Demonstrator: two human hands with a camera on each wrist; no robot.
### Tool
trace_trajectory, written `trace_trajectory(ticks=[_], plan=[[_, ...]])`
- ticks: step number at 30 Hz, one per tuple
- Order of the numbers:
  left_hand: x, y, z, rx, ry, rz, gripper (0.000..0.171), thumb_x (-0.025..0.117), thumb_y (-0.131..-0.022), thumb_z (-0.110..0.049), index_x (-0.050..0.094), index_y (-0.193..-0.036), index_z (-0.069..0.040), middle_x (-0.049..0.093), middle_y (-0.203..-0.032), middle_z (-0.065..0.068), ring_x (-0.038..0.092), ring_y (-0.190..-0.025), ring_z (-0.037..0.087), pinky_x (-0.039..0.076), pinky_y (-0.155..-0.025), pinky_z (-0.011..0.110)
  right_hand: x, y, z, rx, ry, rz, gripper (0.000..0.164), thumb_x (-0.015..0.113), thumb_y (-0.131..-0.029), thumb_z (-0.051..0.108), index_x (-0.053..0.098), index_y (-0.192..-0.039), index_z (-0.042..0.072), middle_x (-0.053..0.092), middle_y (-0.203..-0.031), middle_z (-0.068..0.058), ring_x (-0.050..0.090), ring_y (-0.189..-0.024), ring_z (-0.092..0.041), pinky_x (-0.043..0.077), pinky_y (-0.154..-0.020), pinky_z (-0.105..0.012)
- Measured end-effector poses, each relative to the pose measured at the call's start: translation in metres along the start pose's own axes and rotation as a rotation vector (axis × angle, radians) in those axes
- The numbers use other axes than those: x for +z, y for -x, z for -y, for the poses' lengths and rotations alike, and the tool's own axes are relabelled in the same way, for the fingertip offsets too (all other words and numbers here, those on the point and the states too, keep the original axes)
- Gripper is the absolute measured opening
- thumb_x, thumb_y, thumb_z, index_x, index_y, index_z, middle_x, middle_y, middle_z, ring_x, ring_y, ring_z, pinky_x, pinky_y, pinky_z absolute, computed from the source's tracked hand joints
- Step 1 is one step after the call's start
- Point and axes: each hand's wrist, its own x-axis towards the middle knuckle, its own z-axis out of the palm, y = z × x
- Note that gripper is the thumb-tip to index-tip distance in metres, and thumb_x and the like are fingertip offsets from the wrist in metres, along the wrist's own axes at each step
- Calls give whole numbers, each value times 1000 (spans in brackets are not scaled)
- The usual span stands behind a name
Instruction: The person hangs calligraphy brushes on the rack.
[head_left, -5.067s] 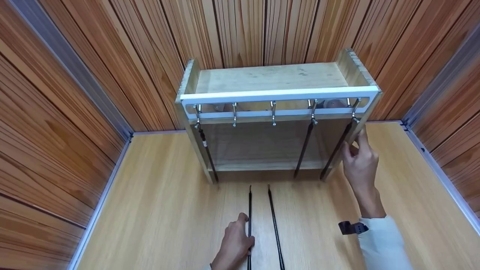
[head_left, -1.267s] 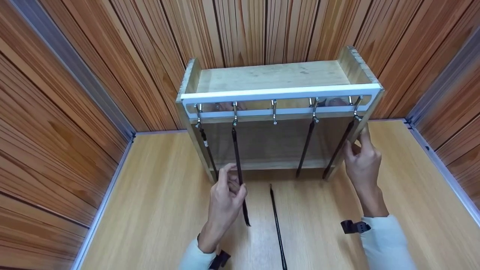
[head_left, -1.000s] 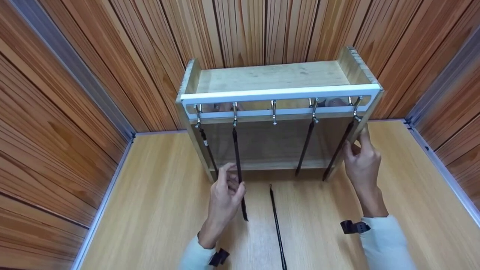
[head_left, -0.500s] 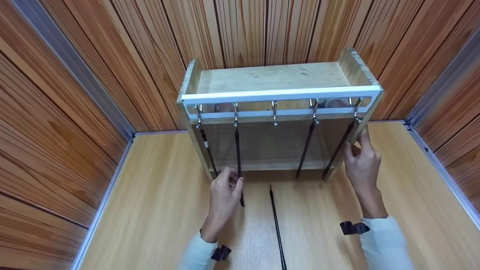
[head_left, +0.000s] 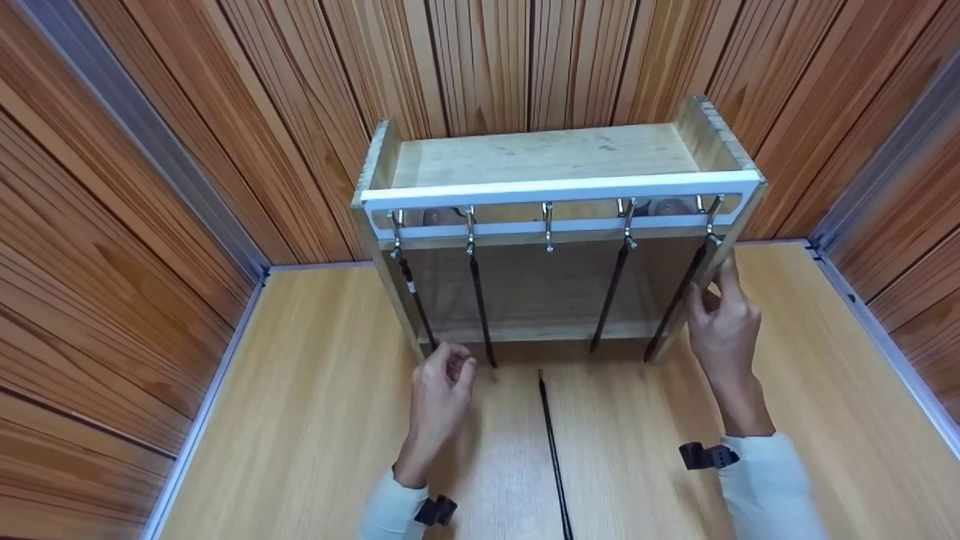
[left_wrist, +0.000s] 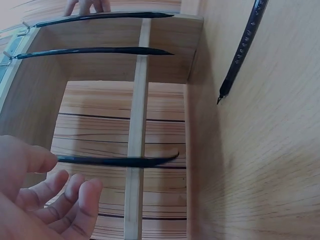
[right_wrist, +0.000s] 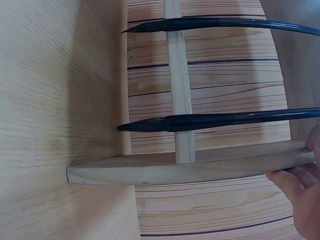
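A wooden rack [head_left: 540,154] carries a white hook rail [head_left: 559,187] along its front, and calligraphy brushes hang from its hooks. The second brush from the left [head_left: 481,307] hangs free beside my left hand [head_left: 439,390], whose loosely bent fingers hold nothing. Just left of it hangs the leftmost brush [head_left: 417,300], its tip behind that hand. My right hand [head_left: 726,326] pinches the rack's right side panel, close to the rightmost brush [head_left: 681,300]. In the right wrist view a thumb presses the panel's edge [right_wrist: 220,170], and a dark brush tip [right_wrist: 145,125] hangs nearby.
Another brush [head_left: 554,450] lies on the wooden tabletop [head_left: 322,420] in front of the rack, its loop end toward the rack. The middle hook [head_left: 548,225] bears no brush. Wood-panelled walls [head_left: 480,60] stand behind and at both sides.
The left hand lifted a brush from the tabletop, brought it to the second hook and has now let go, drawing slightly left. The right hand stays on the side panel.
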Motion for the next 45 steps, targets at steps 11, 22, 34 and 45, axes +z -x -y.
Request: trace_trajectory(ticks=[11, 22, 34, 45], plan=[[1, 3, 4, -23, -21, 48, 4, 67, -93, -2, 65, -96, -3, 66, -81, 1, 62, -71, 18, 52, -60, 25, 1, 0, -3, -52, -6, -26, 62, 62, -92, -9, 46, -148, 9, 68, -115, -26, 65, -104, -43, 47, -81, -13], [-1, 9, 7, -119, -25, 143, 20, 69, -94, -12, 62, -109, 0, 62, -83, 0, 59, -72, 13, 52, -60, 26, 2, 0, -2, -35, -23, -29, 61, 63, -91, -9, 47, -148, 8, 68, -113, -26, 65, -104, -44, 45, -81, -10], [6, 27, 15, -252, -43, 297, 44, 72, -93, -23, 57, -125, 3, 59, -79, 1, 55, -61, 13, 47, -52, 28, 1, 1, -4, -21, -7, -19, 61, 65, -92, -7, 47, -148, 10, 68, -116, -23, 65, -106, -41, 46, -80, -11], [18, 44, 25, -421, 89, 395, 56, 76, -90, -18, 49, -132, 7, 61, -81, 6, 66, -53, 29, 48, -43, 25, 2, 1, -2, -20, -12, -29, 62, 66, -91, -7, 48, -148, 10, 68, -116, -23, 64, -108, -41, 46, -81, -12]])
